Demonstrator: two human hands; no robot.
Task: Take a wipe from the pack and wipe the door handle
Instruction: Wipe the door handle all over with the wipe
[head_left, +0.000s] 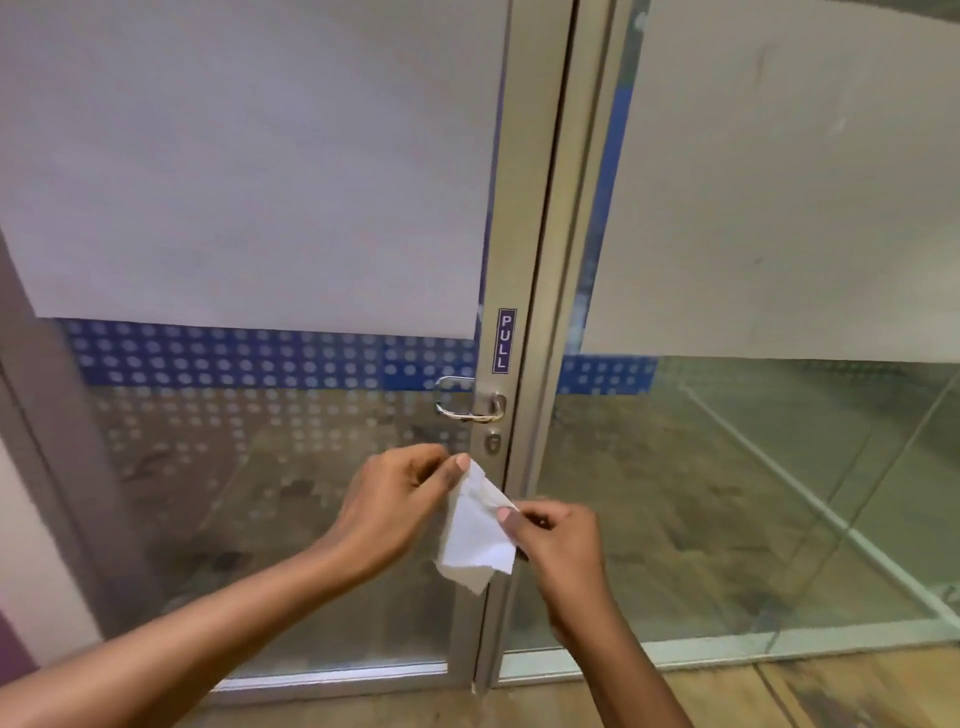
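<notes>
- Two hands share one white wipe, held in the air in front of the door.
- Left hand: grip closed, thumb and fingertips pinching the wipe's upper corner.
- Right hand: grip closed, pinching the wipe's right edge lower down; the sheet hangs creased and partly folded between and below both grips.
- Door handle: chrome lever on the aluminium door frame, above and beyond the wipe, not touched by it.
- Keyhole sits just below the handle; a "PULL" label sits just above it.
- Glass door panel to the left carries frosted film and a blue dotted band.
- Fixed glass panel stands to the right.
</notes>
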